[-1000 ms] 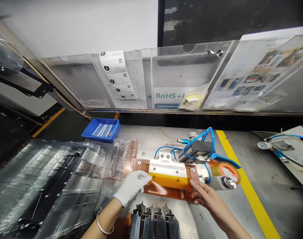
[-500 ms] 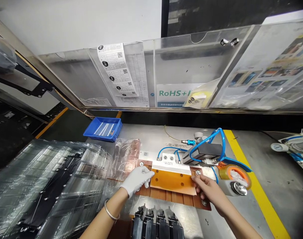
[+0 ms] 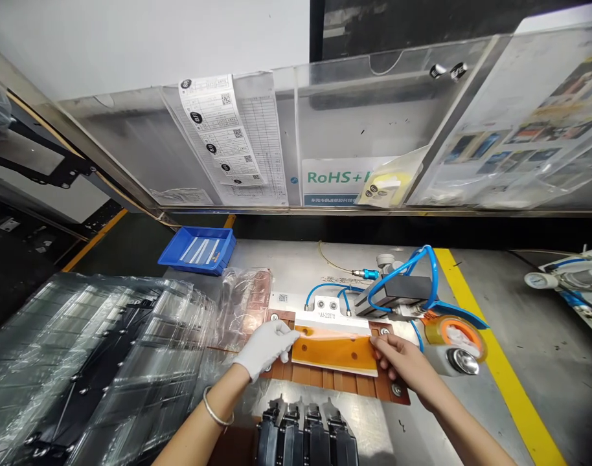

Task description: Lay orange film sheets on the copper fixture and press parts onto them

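A see-through amber film [image 3: 332,351] lies over the front of a white fixture block [image 3: 343,317], which has a printed label and two screws. My left hand [image 3: 263,348], in a white glove, pinches the film's left end with thumb and fingers. At the opposite end, my bare right hand [image 3: 400,359] closes its fingertips on the film's right edge. Dark holes in the block show through the film, and a pale glare runs along its upper part. Under the block is a brown slatted base [image 3: 320,382] with corner bolts.
Several black plastic parts [image 3: 306,433] stand in front of the base. Clear trays [image 3: 179,343] are stacked at left, near a blue bin [image 3: 199,249]. Blue air hoses [image 3: 434,278], a tape roll [image 3: 464,340] and a metal-topped container [image 3: 451,360] sit at right.
Both hands have shifted the film slightly upward on the block. A white lower edge now shows beneath it, and a glare band has appeared across its top. The camera view has moved slightly.
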Demonstrator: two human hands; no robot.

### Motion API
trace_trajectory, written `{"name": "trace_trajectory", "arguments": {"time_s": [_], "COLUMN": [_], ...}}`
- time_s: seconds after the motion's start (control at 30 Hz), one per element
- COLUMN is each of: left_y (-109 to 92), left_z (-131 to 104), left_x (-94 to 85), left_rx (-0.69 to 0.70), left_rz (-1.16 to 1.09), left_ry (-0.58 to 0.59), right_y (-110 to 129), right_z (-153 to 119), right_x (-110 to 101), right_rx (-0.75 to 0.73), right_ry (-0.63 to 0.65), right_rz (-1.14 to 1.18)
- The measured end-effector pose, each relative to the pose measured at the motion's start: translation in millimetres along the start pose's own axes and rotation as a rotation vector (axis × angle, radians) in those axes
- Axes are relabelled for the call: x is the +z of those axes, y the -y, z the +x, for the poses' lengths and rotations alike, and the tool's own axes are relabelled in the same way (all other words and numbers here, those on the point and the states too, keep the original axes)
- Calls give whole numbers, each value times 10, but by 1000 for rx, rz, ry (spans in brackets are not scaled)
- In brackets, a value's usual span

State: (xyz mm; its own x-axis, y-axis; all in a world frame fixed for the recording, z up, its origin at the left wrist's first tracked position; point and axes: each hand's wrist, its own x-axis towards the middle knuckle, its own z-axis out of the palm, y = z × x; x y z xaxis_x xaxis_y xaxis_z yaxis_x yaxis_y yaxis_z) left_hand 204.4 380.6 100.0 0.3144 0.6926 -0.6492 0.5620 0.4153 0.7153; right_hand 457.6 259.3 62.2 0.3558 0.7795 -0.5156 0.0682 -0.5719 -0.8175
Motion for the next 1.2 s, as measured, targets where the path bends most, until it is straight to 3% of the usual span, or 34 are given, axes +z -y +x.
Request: {"name": "trace_trajectory", "arguments": {"time_s": [0.17,0.37,0.47,0.53,0.63,0.7,0.73,0.83,1.0,1.2], "left_y": [61,101,202,365,755,1049,1184,1460,1463,1362], "left_z": [24,-19,-198,-449,-986,-1332,-1467,-1673,-1659,-1767], "left_x": [2,-42,-169,-232,-153,23,128,393,498,262], "left_rx": [-36,-6,39,63,52,-62,-91,-111,-147,-156], "left_rz": [71,122,159,201,280,418,465,441,438,586], "left_ry": [-41,-168,-323,-393,-305,-198,-161,-196,-157,-128], "right_y": [7,94,132,98,-101,-308,-417,-671,-688,-666], "right_z": [14,-15,-219,-443,-818,-1032,-1119,-1306,-1478,-1591], "right_x": [-8,-255,-396,-462,-503,-487,-466,-359,-115,-19], "right_rx": [-54,-88,-65,-58,-18,21,32,45,14,-37], "right_ry": [-51,-148,-173,-160,-121,-98,-78,-16,25,29], "right_rz": [-146,-400,-439,-437,-410,-375,-356,-298,-250,-224]}}
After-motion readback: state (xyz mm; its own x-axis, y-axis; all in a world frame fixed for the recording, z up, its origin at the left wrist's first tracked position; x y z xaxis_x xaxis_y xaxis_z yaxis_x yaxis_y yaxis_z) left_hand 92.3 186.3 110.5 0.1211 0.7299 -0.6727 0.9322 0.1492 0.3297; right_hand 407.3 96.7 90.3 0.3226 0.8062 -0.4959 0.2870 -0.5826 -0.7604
